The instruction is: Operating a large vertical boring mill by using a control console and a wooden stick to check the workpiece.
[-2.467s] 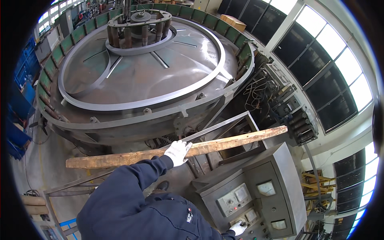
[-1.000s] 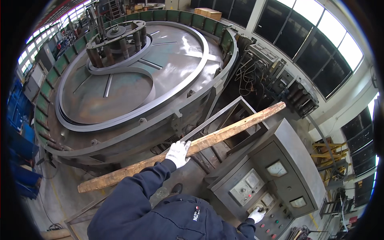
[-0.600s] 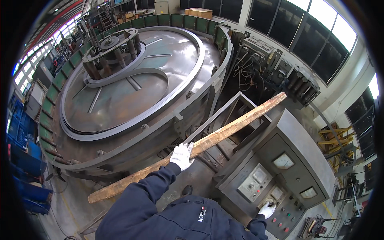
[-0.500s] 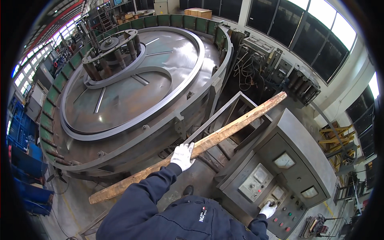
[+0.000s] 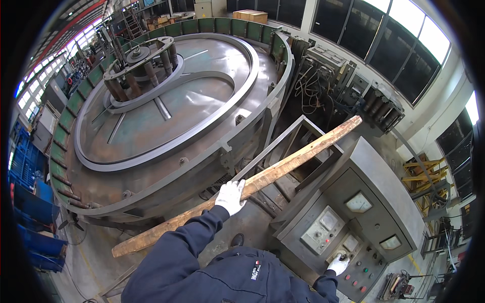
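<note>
My left hand [image 5: 231,197], in a white glove, lies over a long rough wooden beam [image 5: 283,166] with its fingers curled across the top. The beam slants from low left up to the right, between a large round machine and a control desk. At lower right my gloved right hand [image 5: 338,264] is closed at a round knob on the sloping face of the grey control desk [image 5: 389,202]; the fingers partly cover the knob. Dial gauges, red and green buttons and small lamps surround that hand. The machine's wide metal turntable [image 5: 202,108] carries a raised ring and slots.
A metal rim [image 5: 177,177] encloses the turntable. Beyond the beam stand an angle-iron frame [image 5: 280,139] and machinery with tangled cables [image 5: 310,93]. Yellow steel stands [image 5: 427,174] are at right, blue racks [image 5: 33,202] at left. A small metal device [image 5: 399,287] sits on the floor.
The turntable has turned: its slots and inner curved strip stand at different places, and the outer ring has shifted slightly. Both hands and the beam stay practically where they were.
</note>
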### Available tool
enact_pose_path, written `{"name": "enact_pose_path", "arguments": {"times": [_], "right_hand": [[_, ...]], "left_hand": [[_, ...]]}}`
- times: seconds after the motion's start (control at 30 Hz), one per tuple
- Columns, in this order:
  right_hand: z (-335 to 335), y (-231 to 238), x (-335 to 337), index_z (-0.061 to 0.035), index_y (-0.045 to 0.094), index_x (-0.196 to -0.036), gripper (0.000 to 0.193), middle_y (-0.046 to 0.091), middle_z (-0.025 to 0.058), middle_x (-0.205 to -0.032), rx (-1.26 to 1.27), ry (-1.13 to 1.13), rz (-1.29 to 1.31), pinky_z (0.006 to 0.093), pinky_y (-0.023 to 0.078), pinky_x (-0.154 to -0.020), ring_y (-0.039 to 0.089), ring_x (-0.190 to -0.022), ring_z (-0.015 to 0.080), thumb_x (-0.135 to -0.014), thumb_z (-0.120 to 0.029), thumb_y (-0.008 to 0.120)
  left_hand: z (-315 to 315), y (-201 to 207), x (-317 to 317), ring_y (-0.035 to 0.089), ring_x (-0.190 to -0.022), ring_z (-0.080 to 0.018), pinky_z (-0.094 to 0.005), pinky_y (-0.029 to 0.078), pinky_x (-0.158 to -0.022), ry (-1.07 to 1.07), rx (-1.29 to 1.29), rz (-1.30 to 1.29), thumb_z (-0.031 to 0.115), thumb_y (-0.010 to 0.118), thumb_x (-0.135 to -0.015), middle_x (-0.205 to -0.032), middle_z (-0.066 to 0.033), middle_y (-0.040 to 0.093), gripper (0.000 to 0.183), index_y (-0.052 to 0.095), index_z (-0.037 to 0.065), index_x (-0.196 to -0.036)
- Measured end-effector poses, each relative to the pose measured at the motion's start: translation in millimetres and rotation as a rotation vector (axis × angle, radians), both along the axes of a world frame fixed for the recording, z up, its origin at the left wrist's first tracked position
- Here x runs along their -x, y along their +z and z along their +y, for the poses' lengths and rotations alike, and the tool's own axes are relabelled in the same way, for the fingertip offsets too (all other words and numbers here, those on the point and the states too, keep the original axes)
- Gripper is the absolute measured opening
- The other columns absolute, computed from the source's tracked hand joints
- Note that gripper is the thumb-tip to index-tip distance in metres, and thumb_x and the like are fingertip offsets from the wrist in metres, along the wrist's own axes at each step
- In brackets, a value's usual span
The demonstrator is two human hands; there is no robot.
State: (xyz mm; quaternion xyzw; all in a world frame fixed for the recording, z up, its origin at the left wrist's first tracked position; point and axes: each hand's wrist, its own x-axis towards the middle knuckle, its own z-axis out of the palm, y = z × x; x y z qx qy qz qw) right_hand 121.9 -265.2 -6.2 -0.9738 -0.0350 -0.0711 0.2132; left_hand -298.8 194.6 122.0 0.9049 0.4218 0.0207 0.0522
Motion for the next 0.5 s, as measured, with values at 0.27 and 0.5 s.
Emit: {"name": "enact_pose_path", "arguments": {"times": [0.27,0.5], "right_hand": [[-2.8,1.0,1.3,0.0028,0.069,-0.136,0.046,0.074,0.0231,-0.129,0.007,0.010,-0.015,0.0447,0.053,-0.108,0.070,-0.121,0.0384,-0.100,-0.026,0.076],[-4.4,-2.6,-1.9,0.0044,0.069,-0.136,0.048,0.074,0.0243,-0.129,-0.028,0.011,0.009,0.0442,0.053,-0.109,0.070,-0.122,0.0379,-0.100,-0.026,0.077]], "left_hand": [[0.3,-2.1,-0.6,0.061,-0.123,-0.0378,-0.0480,0.050,-0.104,-0.006,0.001,-0.007,0.050,0.076,-0.092,-0.140,-0.0230,0.063,0.091,0.046,-0.002,-0.160],[-0.9,3.4,-1.0,0.061,-0.123,-0.0375,-0.0481,0.050,-0.104,0.001,0.028,0.003,0.050,0.076,-0.092,-0.139,-0.0231,0.063,0.091,0.046,-0.002,-0.160]]}}
